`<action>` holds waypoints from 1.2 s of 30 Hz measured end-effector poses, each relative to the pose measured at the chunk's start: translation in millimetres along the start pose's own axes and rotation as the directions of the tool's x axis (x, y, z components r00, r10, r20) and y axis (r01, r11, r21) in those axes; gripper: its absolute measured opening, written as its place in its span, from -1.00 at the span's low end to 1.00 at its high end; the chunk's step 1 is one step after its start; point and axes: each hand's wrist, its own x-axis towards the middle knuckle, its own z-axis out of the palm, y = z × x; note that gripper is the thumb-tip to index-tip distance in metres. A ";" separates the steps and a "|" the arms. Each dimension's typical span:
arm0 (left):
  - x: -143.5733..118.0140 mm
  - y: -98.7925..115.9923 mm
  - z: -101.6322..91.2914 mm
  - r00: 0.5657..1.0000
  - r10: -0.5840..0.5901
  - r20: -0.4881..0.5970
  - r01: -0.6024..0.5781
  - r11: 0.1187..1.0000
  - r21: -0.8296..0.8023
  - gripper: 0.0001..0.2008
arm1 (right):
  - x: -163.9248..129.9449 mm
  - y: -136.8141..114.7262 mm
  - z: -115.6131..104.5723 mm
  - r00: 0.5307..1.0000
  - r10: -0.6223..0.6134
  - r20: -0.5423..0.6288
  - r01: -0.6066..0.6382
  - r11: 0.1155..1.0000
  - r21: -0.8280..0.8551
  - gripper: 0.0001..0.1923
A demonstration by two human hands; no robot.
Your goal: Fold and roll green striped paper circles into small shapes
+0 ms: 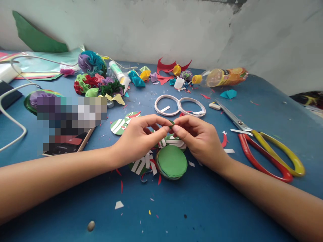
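My left hand (143,136) and my right hand (199,137) meet in the middle of the view, fingertips pinched on a small piece of dark green paper (172,124). Most of that piece is hidden by the fingers. Just below lies a stack of round green paper discs (173,162). Beside and under my left hand are green discs with white strips (117,127), some partly covered by my fingers. Loose white strips (147,160) and red scraps are scattered around them. Beyond my fingertips, two narrow tape rolls (158,112) lie flat side by side.
Scissors with red and yellow handles (266,141) lie at right, blades partly open, near an eraser (214,106). A plastic bottle (224,77) lies by the wall. Ruffled paper flowers (92,63), a glue stick (116,71), a phone (68,144) and a white cable (21,134) occupy the left.
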 end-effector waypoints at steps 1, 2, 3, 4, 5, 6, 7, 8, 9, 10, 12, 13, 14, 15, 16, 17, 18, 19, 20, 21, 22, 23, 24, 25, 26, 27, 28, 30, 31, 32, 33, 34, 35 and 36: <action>-0.2 -0.2 0.0 1.000 -0.003 0.002 0.003 1.000 -0.003 -0.87 | -0.1 -0.1 -0.1 1.000 0.001 0.000 -0.001 1.000 -0.002 -0.88; -0.2 -0.3 0.0 1.000 -0.004 0.003 0.004 1.000 -0.004 -0.87 | -0.1 -0.2 -0.2 1.000 0.002 0.000 -0.002 1.000 -0.005 -0.88; -0.1 -0.4 -0.1 1.000 -0.004 0.004 0.004 1.000 -0.004 -0.87 | -0.1 -0.2 -0.3 1.000 0.004 0.002 -0.004 1.000 -0.008 -0.88; 0.2 -0.4 -0.1 1.000 -0.004 0.004 0.004 1.000 -0.003 -0.87 | 0.0 -0.1 -0.4 1.000 0.006 0.004 -0.006 1.000 -0.010 -0.88; 0.5 -0.4 0.0 1.000 -0.003 0.003 0.003 1.000 -0.001 -0.88 | 0.0 0.0 -0.6 1.000 0.007 0.006 -0.007 1.000 -0.012 -0.88; 0.8 -0.3 0.0 1.000 -0.001 0.001 0.001 1.000 0.001 -0.88 | 0.1 0.1 -0.7 1.000 0.006 0.007 -0.006 1.000 -0.013 -0.88; 1.1 -0.2 0.0 1.000 0.001 -0.001 -0.001 1.000 0.003 -0.88 | 0.1 0.1 -0.8 1.000 0.005 0.007 -0.005 1.000 -0.015 -0.88; 1.2 -0.2 0.0 1.000 0.004 -0.002 -0.004 1.000 0.004 -0.88 | 0.1 0.2 -0.9 1.000 0.004 0.006 -0.004 1.000 -0.016 -0.89; 1.1 -0.1 0.1 1.000 0.008 -0.005 -0.008 1.000 0.006 -0.88 | 0.1 0.2 -1.0 1.000 0.002 0.005 -0.002 1.000 -0.017 -0.89; 0.9 0.0 0.1 1.000 0.012 -0.008 -0.012 1.000 0.006 -0.89 | 0.1 0.2 -1.1 1.000 0.000 0.006 0.000 1.000 -0.018 -0.89; -0.1 0.1 0.2 1.000 0.017 -0.008 -0.017 1.000 0.007 -0.89 | 0.2 0.1 -1.3 1.000 -0.001 0.010 0.001 1.000 -0.022 -0.88; -0.6 0.1 0.2 1.000 0.017 -0.007 -0.017 1.000 0.009 -0.89 | 0.3 0.1 -1.4 1.000 -0.001 0.012 0.001 1.000 -0.025 -0.88; -1.0 0.2 0.3 1.000 0.015 -0.005 -0.015 1.000 0.011 -0.89 | 0.3 0.0 -1.4 1.000 -0.001 0.013 0.002 1.000 -0.028 -0.87; -1.4 0.3 0.4 1.000 0.014 -0.003 -0.013 1.000 0.014 -0.89 | 0.3 0.0 -1.5 1.000 -0.001 0.013 0.002 0.999 -0.032 -0.87; -1.5 0.4 0.6 1.000 0.013 -0.002 -0.013 1.000 0.017 -0.89 | 0.4 0.1 -1.5 1.000 -0.002 0.013 0.003 0.999 -0.034 -0.87; -1.5 0.6 0.7 1.000 0.014 0.000 -0.014 1.000 0.020 -0.89 | 0.4 0.2 -1.5 1.000 -0.004 0.012 0.004 0.999 -0.035 -0.87; -1.3 0.8 0.7 1.000 0.015 0.001 -0.015 1.000 0.022 -0.89 | 0.3 0.3 -1.5 1.000 -0.004 0.012 0.005 0.999 -0.035 -0.87; -1.0 0.9 0.7 1.000 0.018 0.002 -0.018 1.000 0.025 -0.88 | 0.3 0.4 -1.4 1.000 -0.005 0.012 0.005 0.999 -0.034 -0.87; -0.7 1.1 0.6 1.000 0.022 0.002 -0.022 0.999 0.028 -0.88 | 0.3 0.6 -1.4 1.000 -0.004 0.011 0.005 0.999 -0.033 -0.88; -0.4 1.2 0.4 1.000 0.027 0.002 -0.027 0.999 0.031 -0.88 | 0.3 0.7 -1.3 1.000 -0.003 0.012 0.003 1.000 -0.030 -0.88; -0.1 1.3 0.1 1.000 0.030 0.006 -0.030 0.999 0.034 -0.88 | 0.3 0.7 -1.2 1.000 -0.001 0.013 0.001 1.000 -0.027 -0.88; 0.1 1.3 -0.2 0.999 0.034 0.007 -0.034 0.999 0.036 -0.88 | 0.4 0.7 -1.1 1.000 0.003 0.014 -0.002 1.000 -0.023 -0.88; 0.3 1.3 -0.5 0.999 0.038 0.009 -0.038 0.999 0.037 -0.88 | 0.5 0.7 -0.9 1.000 0.006 0.016 -0.006 1.000 -0.017 -0.88; 0.5 1.2 -0.7 0.999 0.041 0.010 -0.041 0.998 0.037 -0.88 | 0.6 0.5 -0.8 1.000 0.011 0.018 -0.011 1.000 -0.013 -0.88; 0.6 1.2 -0.7 0.999 0.045 0.012 -0.045 0.998 0.037 -0.88 | 0.7 0.4 -0.6 1.000 0.016 0.020 -0.016 1.000 -0.009 -0.89; 0.7 1.1 -0.7 0.999 0.049 0.014 -0.049 0.998 0.036 -0.88 | 0.9 0.2 -0.4 1.000 0.021 0.022 -0.021 1.000 -0.007 -0.89; 0.8 1.1 -0.6 0.999 0.052 0.015 -0.053 0.998 0.035 -0.88 | 1.1 0.0 -0.3 0.999 0.025 0.023 -0.025 1.000 -0.005 -0.89; 0.8 1.1 -0.3 0.999 0.052 0.016 -0.053 0.998 0.032 -0.88 | 1.3 -0.3 -0.1 0.999 0.030 0.023 -0.030 1.000 -0.007 -0.89; 0.7 1.1 -0.2 0.999 0.048 0.016 -0.048 0.998 0.030 -0.88 | 1.3 -0.4 -0.2 0.999 0.031 0.024 -0.031 0.999 -0.009 -0.89; 0.7 1.1 -0.2 0.999 0.041 0.016 -0.041 0.999 0.027 -0.88 | 1.2 -0.5 -0.2 0.999 0.031 0.024 -0.031 0.999 -0.009 -0.89; 0.6 1.1 -0.3 0.999 0.034 0.015 -0.035 0.999 0.026 -0.88 | 1.1 -0.5 -0.3 0.999 0.031 0.026 -0.031 0.999 -0.010 -0.89; 0.6 1.1 -0.4 0.999 0.029 0.015 -0.030 0.999 0.024 -0.87 | 1.0 -0.6 -0.4 0.999 0.030 0.027 -0.030 1.000 -0.011 -0.90; 0.6 1.1 -0.6 1.000 0.026 0.015 -0.026 0.999 0.023 -0.87 | 0.8 -0.7 -0.5 0.999 0.028 0.027 -0.028 1.000 -0.012 -0.90; 0.6 1.1 -0.8 1.000 0.024 0.015 -0.024 0.999 0.021 -0.87 | 0.7 -0.8 -0.6 0.999 0.027 0.028 -0.027 1.000 -0.013 -0.90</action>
